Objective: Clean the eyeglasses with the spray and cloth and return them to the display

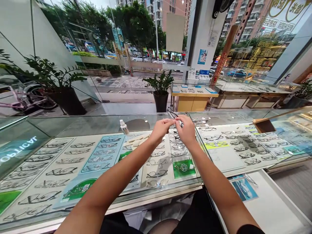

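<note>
While both hands meet at the fingertips above the glass-topped bench (pixel 161 196), the left hand (pixel 161 129) and the right hand (pixel 185 130) seem to pinch one pair of dark-framed eyeglasses (pixel 172 113) between them, though which part each grips is too small to tell. The eyeglasses jut up and away just beyond the fingers. The step in hand looks like close work on that thin frame; the next move, I judge, calls for a light, steady pinch, kept off the glass. To the left of the hands stands a white bottle (pixel 123 126), with pale cloths (pixel 137 141) nearer the left forearm. Below the hands, rows of spectacles lie on display; to the right of the right forearm sits an open drawer (pixel 273 201); past the bench, beyond the hands, stands a potted plant (pixel 161 100).
</note>
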`<state>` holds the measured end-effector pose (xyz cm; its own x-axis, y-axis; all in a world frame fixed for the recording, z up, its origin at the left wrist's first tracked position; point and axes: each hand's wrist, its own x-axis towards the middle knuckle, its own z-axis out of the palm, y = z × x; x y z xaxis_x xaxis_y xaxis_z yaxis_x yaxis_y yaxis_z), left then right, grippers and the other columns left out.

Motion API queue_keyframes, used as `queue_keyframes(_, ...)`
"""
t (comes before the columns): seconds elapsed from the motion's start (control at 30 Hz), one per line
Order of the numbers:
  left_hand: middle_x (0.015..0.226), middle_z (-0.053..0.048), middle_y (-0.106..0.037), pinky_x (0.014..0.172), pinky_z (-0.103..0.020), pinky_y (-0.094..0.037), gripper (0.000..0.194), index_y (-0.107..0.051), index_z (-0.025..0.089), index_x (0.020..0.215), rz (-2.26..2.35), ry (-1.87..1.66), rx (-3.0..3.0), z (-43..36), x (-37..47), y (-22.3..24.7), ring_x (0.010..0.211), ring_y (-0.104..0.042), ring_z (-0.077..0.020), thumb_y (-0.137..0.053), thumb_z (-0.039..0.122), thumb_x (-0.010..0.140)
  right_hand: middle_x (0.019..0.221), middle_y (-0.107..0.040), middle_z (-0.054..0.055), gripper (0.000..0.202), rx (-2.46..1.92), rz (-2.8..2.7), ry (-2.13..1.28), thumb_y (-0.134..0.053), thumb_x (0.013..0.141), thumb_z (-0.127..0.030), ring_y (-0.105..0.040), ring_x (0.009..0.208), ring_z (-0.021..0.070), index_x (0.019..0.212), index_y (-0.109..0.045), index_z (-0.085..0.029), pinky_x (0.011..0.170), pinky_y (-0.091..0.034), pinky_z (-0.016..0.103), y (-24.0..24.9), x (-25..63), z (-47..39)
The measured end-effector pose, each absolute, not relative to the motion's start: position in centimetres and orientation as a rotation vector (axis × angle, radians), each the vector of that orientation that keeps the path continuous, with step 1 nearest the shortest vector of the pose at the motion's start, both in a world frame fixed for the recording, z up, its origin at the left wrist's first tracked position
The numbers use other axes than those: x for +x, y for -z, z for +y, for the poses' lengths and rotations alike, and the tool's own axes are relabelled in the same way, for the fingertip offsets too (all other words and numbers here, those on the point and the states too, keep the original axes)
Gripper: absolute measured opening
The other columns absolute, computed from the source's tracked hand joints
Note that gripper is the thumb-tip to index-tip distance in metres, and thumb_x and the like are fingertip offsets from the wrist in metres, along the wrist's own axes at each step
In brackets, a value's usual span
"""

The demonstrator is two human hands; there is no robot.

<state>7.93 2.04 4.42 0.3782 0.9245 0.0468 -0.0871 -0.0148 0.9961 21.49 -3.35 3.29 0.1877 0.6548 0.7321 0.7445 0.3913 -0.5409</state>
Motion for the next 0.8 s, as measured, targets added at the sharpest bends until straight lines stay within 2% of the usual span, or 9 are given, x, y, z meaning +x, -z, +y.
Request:
queue_keyframes(0.1, 0.054, 0.008, -0.039, 0.052, -0.023, -0.027, 0.029, -0.072, 0.016, 0.081, 0.912, -1.017, 1.335, 2.5, 8.0, -3.8, 0.052, -0.029, -0.0075, -0.076, 0.043, 0.072, 0.116, -0.076, 0.011, 0.016, -1.283, -1.513, 0.064, -0.059, 0.095, -0.027, -0.067, 0.115, 0.0291, 0.102, -0.072, -0.022, 0.105, -0.048, 0.046, -2.8, 21.3, -3.2)
queue_keyframes(0.23, 0.063, 0.004, -0.052, 0.053, -0.024, -0.028, 0.024, -0.069, 0.015, 0.080, 0.950, -1.096, 1.427, 3.3, 8.2, -2.8, 0.054, -0.034, -0.0078, -0.071, 0.039, 0.074, 0.113, -0.076, 0.009, 0.012, -1.216, -1.511, -0.012, -0.062, 0.094, -0.030, -0.066, 0.118, 0.0280, 0.098, -0.071, -0.024, 0.108, -0.044, 0.045, -2.1, 21.2, -2.9)
queue_keyframes(0.33, 0.059, 0.006, -0.047, 0.053, -0.024, -0.023, 0.026, -0.068, 0.016, 0.081, 0.970, -1.107, 1.508, 4.1, 8.4, -1.9, 0.053, -0.030, -0.0080, -0.069, 0.041, 0.077, 0.111, -0.074, 0.008, 0.014, -1.159, -1.438, -0.093, -0.061, 0.094, -0.035, -0.065, 0.114, 0.0257, 0.092, -0.069, -0.024, 0.101, -0.046, 0.040, -1.2, 21.7, -2.2)
queue_keyframes(0.4, 0.055, 0.007, -0.040, 0.053, -0.024, -0.021, 0.026, -0.067, 0.017, 0.080, 0.995, -1.110, 1.566, 4.7, 8.3, -1.6, 0.051, -0.027, -0.0085, -0.068, 0.043, 0.079, 0.100, -0.070, 0.006, 0.020, -1.159, -1.316, -0.124, -0.059, 0.095, -0.039, -0.064, 0.099, 0.0221, 0.083, -0.064, -0.023, 0.086, -0.048, 0.034, -0.5, 22.3, -1.5)
queue_keyframes(0.47, 0.054, 0.007, -0.039, 0.054, -0.024, -0.023, 0.024, -0.067, 0.017, 0.078, 1.006, -1.085, 1.671, 5.1, 7.8, -1.9, 0.052, -0.030, -0.0095, -0.067, 0.042, 0.080, 0.075, -0.057, -0.001, 0.032, -1.209, -1.175, -0.152, -0.057, 0.095, -0.041, -0.053, 0.073, 0.0170, 0.069, -0.051, -0.024, 0.069, -0.041, 0.030, 0.3, 23.1, -0.8)
queue_keyframes(0.53, 0.055, 0.005, -0.042, 0.055, -0.025, -0.026, 0.020, -0.068, 0.018, 0.075, 0.999, -1.011, 1.842, 5.1, 7.0, -3.2, 0.053, -0.036, -0.0108, -0.068, 0.037, 0.080, 0.060, -0.033, -0.006, 0.044, -1.298, -1.119, -0.208, -0.056, 0.094, -0.042, -0.034, 0.058, 0.0136, 0.060, -0.033, -0.025, 0.060, -0.030, 0.030, 1.1, 23.7, -0.2)
queue_keyframes(0.6, 0.056, 0.004, -0.046, 0.055, -0.025, -0.025, 0.016, -0.067, 0.019, 0.070, 1.034, -1.012, 1.972, 4.9, 6.3, -5.6, 0.054, -0.037, -0.0113, -0.070, 0.030, 0.080, 0.056, -0.021, -0.007, 0.050, -1.376, -1.199, -0.293, -0.054, 0.093, -0.042, -0.024, 0.056, 0.0124, 0.057, -0.024, -0.025, 0.058, -0.022, 0.032, 1.8, 24.1, 0.4)
queue_keyframes(0.7, 0.051, 0.003, -0.045, 0.054, -0.028, -0.020, 0.020, -0.063, 0.019, 0.060, 1.116, -0.951, 2.211, 4.4, 6.5, -10.6, 0.051, -0.034, -0.0112, -0.075, 0.015, 0.075, 0.054, -0.021, -0.006, 0.052, -1.420, -1.332, -0.429, -0.054, 0.093, -0.043, -0.024, 0.055, 0.0118, 0.054, -0.023, -0.025, 0.058, -0.019, 0.032, 2.4, 24.0, 0.8)
queue_keyframes(0.8, 0.051, 0.002, -0.047, 0.056, -0.029, -0.021, 0.025, -0.061, 0.018, 0.056, 1.082, -0.827, 2.454, 4.5, 8.9, -15.2, 0.052, -0.034, -0.0114, -0.079, 0.007, 0.070, 0.052, -0.030, -0.005, 0.053, -1.426, -1.393, -0.540, -0.052, 0.095, -0.052, -0.029, 0.054, 0.0122, 0.053, -0.034, -0.024, 0.057, -0.022, 0.031, 2.4, 22.7, 0.7)
